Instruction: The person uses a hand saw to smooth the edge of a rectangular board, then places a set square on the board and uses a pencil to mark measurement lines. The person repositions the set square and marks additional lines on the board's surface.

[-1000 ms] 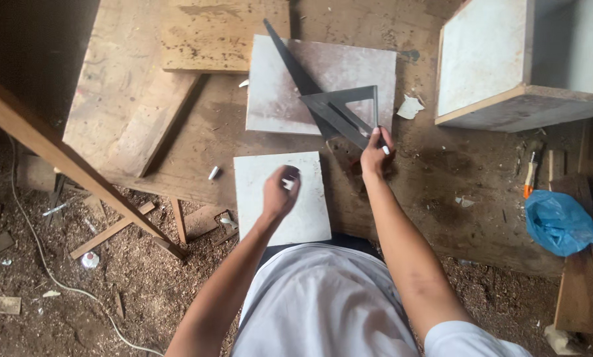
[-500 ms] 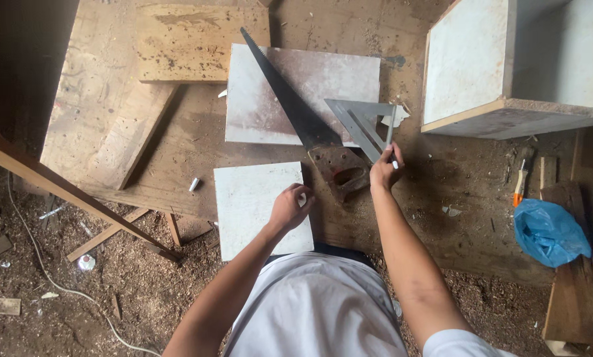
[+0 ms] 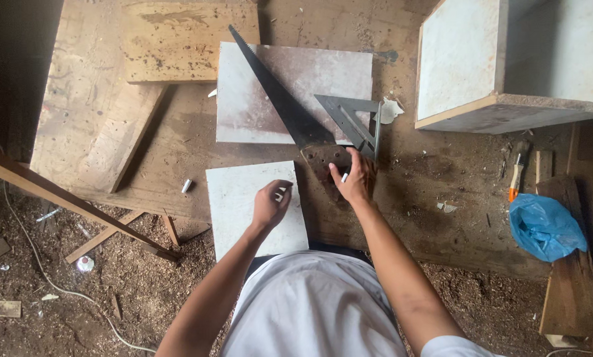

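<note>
My left hand [image 3: 270,205] hovers with loosely curled fingers over a small white board [image 3: 243,211] at the bench's near edge and holds nothing I can see. My right hand [image 3: 354,177] lies over the brown handle of a handsaw [image 3: 276,99]. It pinches the lower tip of a grey metal triangle square [image 3: 350,119], and a small white stub shows between its fingers. The saw blade runs diagonally up and left across a larger pale board [image 3: 243,99]. The square lies at that board's right edge.
A white box-like cabinet [image 3: 461,59] stands at the back right. A blue plastic bag [image 3: 544,228] and an orange-handled tool [image 3: 516,178] lie at the right. Plywood offcuts [image 3: 177,39] lie at the back left, and a wooden batten [image 3: 58,198] slants over the sawdust-covered floor at left.
My right hand and the square have shifted from over the saw to the larger board's right edge, then down onto the saw handle. My left hand has stayed over the small board.
</note>
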